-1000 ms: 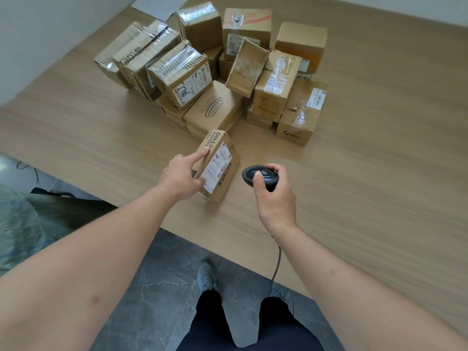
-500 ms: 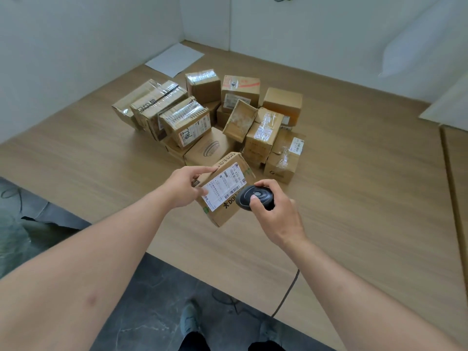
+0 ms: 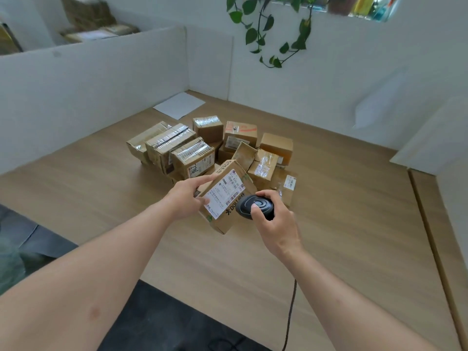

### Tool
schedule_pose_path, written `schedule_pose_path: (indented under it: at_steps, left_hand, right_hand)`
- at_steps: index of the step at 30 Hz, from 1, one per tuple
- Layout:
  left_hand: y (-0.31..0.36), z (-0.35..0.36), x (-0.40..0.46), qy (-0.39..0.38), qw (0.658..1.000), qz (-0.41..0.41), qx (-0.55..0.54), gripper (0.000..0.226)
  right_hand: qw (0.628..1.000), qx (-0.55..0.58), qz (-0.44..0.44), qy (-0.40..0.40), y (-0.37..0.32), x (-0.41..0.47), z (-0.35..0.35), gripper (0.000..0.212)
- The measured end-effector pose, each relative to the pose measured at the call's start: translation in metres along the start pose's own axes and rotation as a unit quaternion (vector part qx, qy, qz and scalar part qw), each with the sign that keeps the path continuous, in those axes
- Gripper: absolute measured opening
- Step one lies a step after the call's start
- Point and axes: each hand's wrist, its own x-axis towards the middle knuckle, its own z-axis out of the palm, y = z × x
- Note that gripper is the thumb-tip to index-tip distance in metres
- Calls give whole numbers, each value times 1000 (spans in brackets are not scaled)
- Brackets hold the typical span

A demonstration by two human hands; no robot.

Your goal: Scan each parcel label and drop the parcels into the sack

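My left hand (image 3: pixel 186 197) grips a small cardboard parcel (image 3: pixel 224 198) by its left side and holds it tilted above the table, its white shipping label (image 3: pixel 224 192) facing me. My right hand (image 3: pixel 277 221) grips a black handheld scanner (image 3: pixel 254 206), thumb on its top, right beside the parcel's lower right edge. A dark cable (image 3: pixel 291 312) hangs from the scanner over the table's front edge. Behind them lies a pile of several taped cardboard parcels (image 3: pixel 210 148) on the wooden table (image 3: pixel 342 211). The sack is mostly out of sight.
White partition walls (image 3: pixel 88 84) enclose the table at the left and back. A white sheet of paper (image 3: pixel 179 105) lies in the far corner. A trailing green plant (image 3: pixel 268 29) hangs above. Something greenish (image 3: pixel 10 264) shows at the left edge below the table.
My left hand lifted the parcel off the table and turned its label up. My right hand brought the scanner up against it. My head rose, so the walls and plant came into view.
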Motion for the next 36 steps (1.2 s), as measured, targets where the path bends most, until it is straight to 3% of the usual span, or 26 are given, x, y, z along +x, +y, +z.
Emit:
schedule_pose_path:
  at_steps: [6,11,15,21,26,36]
  left_hand:
    - [-16,-45,-14,32,997,68,-21,71]
    - [-41,-83,-34,120,989,75,-45,73]
    - [-72,-107,-60,144,987,46,-62,73]
    - [-115,-126,-117,242,969,-14,-44,71]
    - [-157,-133,-174,319,940,-123,4,73]
    - [-241,-162,-305,413,874,-257,-21,70]
  right_hand:
    - [988,119,33,90,-45,8,49,23]
    - [981,171,23,89,-89,10,99,23]
    - [982,186,-8,38,-115,8,138,26]
    - [975,201,-49,-84,-141,-4,192,25]
    - [957,200,-83,-191,-163,-21,232,21]
    - [910,167,-132,-356,-220,-87,324,21]
